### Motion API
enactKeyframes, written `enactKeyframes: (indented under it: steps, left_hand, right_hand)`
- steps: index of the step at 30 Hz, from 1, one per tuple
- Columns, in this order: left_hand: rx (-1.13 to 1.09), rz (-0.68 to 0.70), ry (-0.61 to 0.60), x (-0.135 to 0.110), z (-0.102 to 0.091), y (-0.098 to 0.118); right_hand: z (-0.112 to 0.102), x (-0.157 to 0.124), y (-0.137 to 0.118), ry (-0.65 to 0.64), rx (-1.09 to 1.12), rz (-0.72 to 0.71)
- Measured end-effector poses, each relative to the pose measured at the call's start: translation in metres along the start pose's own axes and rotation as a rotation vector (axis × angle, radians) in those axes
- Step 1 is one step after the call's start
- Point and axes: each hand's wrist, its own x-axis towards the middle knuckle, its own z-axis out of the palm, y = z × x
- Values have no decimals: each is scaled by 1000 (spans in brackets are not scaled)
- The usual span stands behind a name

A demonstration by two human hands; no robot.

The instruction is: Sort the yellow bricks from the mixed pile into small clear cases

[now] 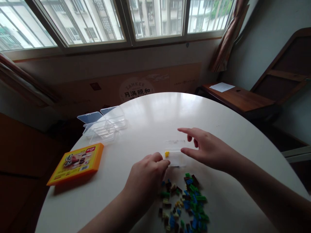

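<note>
A small clear plastic box [177, 159], its lid open, lies on the white table with a yellow toy brick [167, 154] at its left end. My left hand [149, 168] is closed at the box's left edge, thumb and fingers gripping that side. Over the box's right side hovers my right hand [200, 144], open, index finger stretched out and thumb apart, holding nothing. Just nearer to me spreads a pile of small toy bricks [194, 197] in green, blue, brown, cream and yellow. My left hand partly covers the pile's left edge.
Several clear plastic boxes [104, 124] with raised lids stand at the table's left far edge. An orange-yellow flat box [77, 161] lies left of my left hand. Beyond the round table [167, 106] are a cardboard panel [179, 77] and a wooden desk [252, 98] with paper.
</note>
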Motion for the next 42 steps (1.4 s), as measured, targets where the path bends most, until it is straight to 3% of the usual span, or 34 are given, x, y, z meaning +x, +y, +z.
enactKeyframes:
  steps: [9, 42]
  left_hand:
    - [104, -85, -34, -1, 0, 3]
    - [150, -124, -25, 4, 2, 18]
  right_hand:
    - [27, 7, -9, 0, -154, -4]
    - [26, 6, -16, -25, -241, 39]
